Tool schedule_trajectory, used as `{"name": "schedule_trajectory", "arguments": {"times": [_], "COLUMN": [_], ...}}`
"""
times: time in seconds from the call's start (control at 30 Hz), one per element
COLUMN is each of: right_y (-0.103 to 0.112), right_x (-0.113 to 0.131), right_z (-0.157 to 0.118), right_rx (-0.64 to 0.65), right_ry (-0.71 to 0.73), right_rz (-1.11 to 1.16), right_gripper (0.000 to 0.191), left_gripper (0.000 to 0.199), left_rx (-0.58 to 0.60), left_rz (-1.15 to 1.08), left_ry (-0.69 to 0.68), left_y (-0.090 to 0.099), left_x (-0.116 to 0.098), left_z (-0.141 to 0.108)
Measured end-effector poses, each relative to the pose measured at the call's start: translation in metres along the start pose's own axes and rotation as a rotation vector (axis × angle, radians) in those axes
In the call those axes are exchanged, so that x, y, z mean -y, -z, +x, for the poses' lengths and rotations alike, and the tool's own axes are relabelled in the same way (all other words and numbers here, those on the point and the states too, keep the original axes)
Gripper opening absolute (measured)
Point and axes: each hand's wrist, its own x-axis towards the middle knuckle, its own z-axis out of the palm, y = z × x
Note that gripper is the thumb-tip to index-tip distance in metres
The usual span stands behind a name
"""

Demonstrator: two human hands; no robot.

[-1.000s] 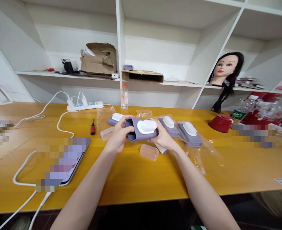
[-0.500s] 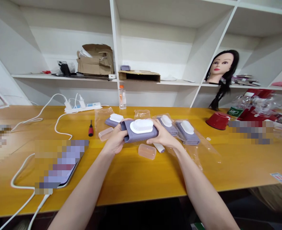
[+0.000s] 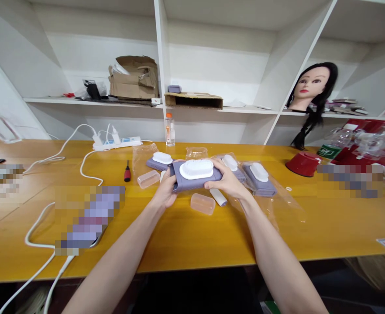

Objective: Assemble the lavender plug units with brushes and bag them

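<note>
Between my two hands is a purple-grey case (image 3: 197, 182) with a white oval brush-like piece on top, held above the table. My left hand (image 3: 166, 188) grips its left end, beside an opening in the case. Around the right end my right hand (image 3: 225, 179) is closed, thumb at the front. Similar cases lie behind: one at the left (image 3: 159, 162), one just behind my right hand (image 3: 231, 164) and one further right (image 3: 259, 179) on clear plastic. A clear plastic box (image 3: 203, 204) and a white cylinder (image 3: 218, 197) lie below the held case.
Another clear box (image 3: 148, 179) and a red screwdriver (image 3: 127, 171) lie at the left, near a phone (image 3: 92, 218) with white cables. A power strip (image 3: 117, 143) and bottle (image 3: 170, 129) stand at the back. A red bowl (image 3: 303, 164) is at the right, below a mannequin head (image 3: 312, 87).
The view has shifted slightly, so most things sit a little further right. The held case has tilted slightly, and more of the white cylinder shows. Both hands keep their hold.
</note>
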Motion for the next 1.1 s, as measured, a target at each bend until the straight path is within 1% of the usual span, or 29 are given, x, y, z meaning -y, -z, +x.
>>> {"name": "schedule_trajectory", "arguments": {"times": [0.1, 0.23, 0.5, 0.73, 0.8, 0.9, 0.97, 1.1], "right_y": [-0.002, -0.003, -0.004, -0.004, -0.004, -0.007, -0.009, -0.011], "right_x": [-0.001, -0.001, 0.001, -0.002, -0.002, -0.002, -0.002, -0.003], "right_z": [0.0, 0.0, -0.001, -0.003, -0.005, -0.006, -0.006, -0.006], "right_rx": [-0.004, -0.003, 0.006, 0.011, 0.034, 0.075, 0.063, 0.025], "right_ry": [0.018, 0.005, 0.008, 0.016, 0.016, 0.016, 0.027, 0.039], "right_rz": [0.005, 0.006, -0.007, -0.042, -0.059, -0.013, 0.031, 0.031], "right_gripper": [0.067, 0.067, 0.065, 0.071, 0.071, 0.064, 0.059, 0.063], "left_gripper": [0.045, 0.043, 0.043, 0.031, 0.031, 0.034, 0.036, 0.033], "left_rx": [-0.03, -0.044, -0.025, -0.041, -0.03, 0.001, 0.025, 0.055], "left_rz": [-0.034, -0.052, -0.056, -0.084, -0.103, -0.145, -0.173, -0.16], "left_ry": [0.058, 0.128, 0.171, 0.321, 0.301, 0.214, 0.176, 0.165], "left_y": [-0.003, -0.002, 0.003, 0.003, 0.004, 0.008, 0.012, 0.016], "left_x": [0.001, 0.004, 0.009, 0.009, 0.011, 0.014, 0.016, 0.017], "left_z": [-0.003, -0.005, -0.006, -0.008, -0.006, 0.0, 0.004, 0.006]}}
